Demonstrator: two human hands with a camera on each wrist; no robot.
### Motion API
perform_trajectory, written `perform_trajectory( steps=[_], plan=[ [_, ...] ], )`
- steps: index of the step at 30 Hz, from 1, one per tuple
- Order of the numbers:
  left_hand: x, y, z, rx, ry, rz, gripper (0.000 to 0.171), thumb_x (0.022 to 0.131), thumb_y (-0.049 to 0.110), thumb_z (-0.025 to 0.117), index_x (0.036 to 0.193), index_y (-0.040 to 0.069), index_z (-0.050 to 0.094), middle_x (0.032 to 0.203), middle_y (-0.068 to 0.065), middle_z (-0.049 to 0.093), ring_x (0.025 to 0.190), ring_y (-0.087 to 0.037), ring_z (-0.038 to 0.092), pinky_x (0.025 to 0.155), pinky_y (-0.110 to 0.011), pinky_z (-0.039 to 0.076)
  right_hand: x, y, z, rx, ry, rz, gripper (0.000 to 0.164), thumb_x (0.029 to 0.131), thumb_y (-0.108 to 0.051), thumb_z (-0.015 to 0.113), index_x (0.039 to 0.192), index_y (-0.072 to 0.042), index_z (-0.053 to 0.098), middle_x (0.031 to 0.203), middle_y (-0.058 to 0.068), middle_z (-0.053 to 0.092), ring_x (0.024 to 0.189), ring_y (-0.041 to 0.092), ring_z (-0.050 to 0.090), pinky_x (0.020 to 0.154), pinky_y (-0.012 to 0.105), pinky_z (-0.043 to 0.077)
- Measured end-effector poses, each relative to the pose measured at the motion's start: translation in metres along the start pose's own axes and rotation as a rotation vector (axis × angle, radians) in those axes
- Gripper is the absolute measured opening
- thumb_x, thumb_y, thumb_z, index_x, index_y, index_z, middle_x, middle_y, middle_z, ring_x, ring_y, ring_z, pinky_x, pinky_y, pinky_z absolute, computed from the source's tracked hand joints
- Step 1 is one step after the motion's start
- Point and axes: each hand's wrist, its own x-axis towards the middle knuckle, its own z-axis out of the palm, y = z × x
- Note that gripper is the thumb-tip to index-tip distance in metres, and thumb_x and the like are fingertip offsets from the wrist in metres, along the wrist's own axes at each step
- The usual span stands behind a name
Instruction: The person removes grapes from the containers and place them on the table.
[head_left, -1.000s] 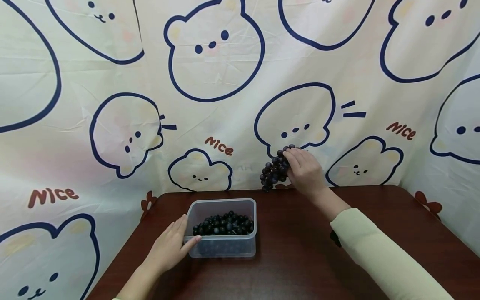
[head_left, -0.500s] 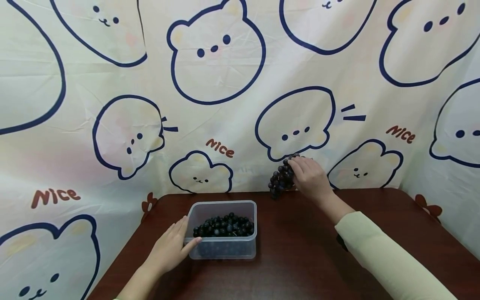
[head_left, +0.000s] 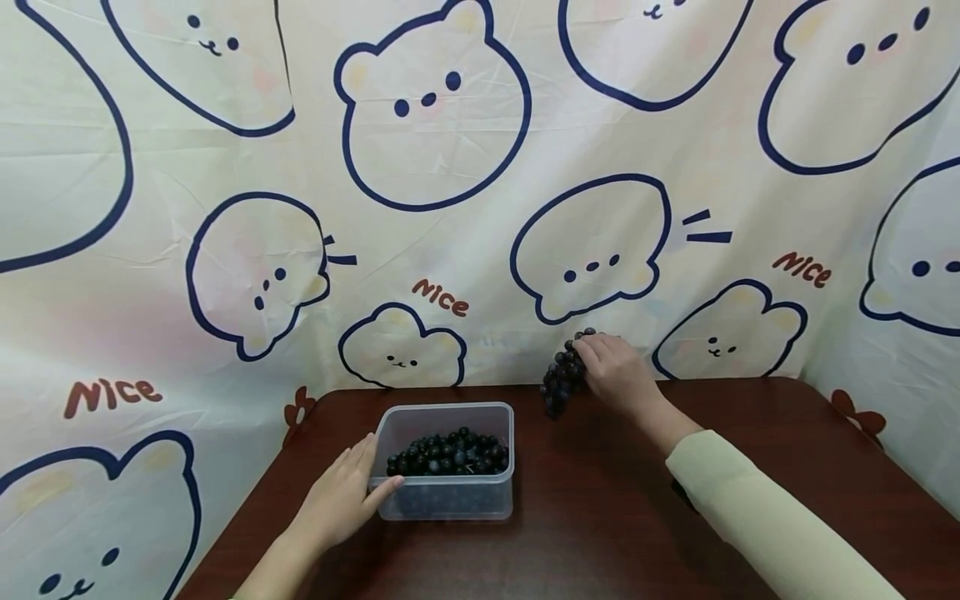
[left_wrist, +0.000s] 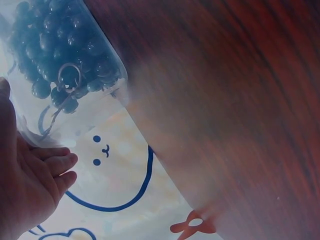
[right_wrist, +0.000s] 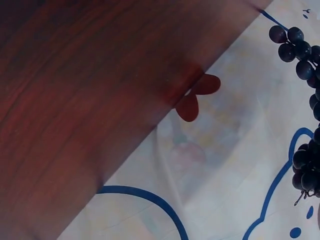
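A clear plastic container [head_left: 450, 502] with dark grapes [head_left: 450, 454] piled inside stands on the table, left of centre. My left hand [head_left: 337, 496] rests against its left side, fingers straight, thumb lying at the front left corner. The left wrist view shows the fingers [left_wrist: 62, 165] beside the see-through wall, grapes behind it. Further back and to the right, my right hand [head_left: 618, 372] pinches a bunch of dark grapes [head_left: 562, 385] by its upper part. The bunch hangs down over the table's back edge; in the right wrist view part of the bunch [right_wrist: 301, 50] shows at the right border.
The dark reddish-brown wooden table [head_left: 600, 533] ends at a patterned cloth backdrop [head_left: 480, 250] behind it. More of this cloth [head_left: 915, 408] hangs along the right side, and also along the left.
My right hand has lowered the bunch of grapes and shifted slightly right. The left hand stays at the container. The head view has tilted a little.
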Motion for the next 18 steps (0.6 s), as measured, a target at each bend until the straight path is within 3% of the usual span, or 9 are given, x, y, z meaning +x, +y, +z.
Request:
perform_trajectory(
  steps=[18],
  plan=[
    [0.0,0.001,0.0,-0.022,-0.01,-0.013,0.092,0.093,0.064,0.046,0.145,-0.012,0.034,0.147,-0.029,0.037,0.136,-0.041,0.036,0.112,-0.055,0.024,-0.027,-0.006,0.021,0.033,-0.081,0.007,0.021,0.08,0.004,0.059,0.1,0.007,0.066,0.094,0.018,0.068,0.082,0.032,0.066,0.071,0.043,0.057]
  ],
)
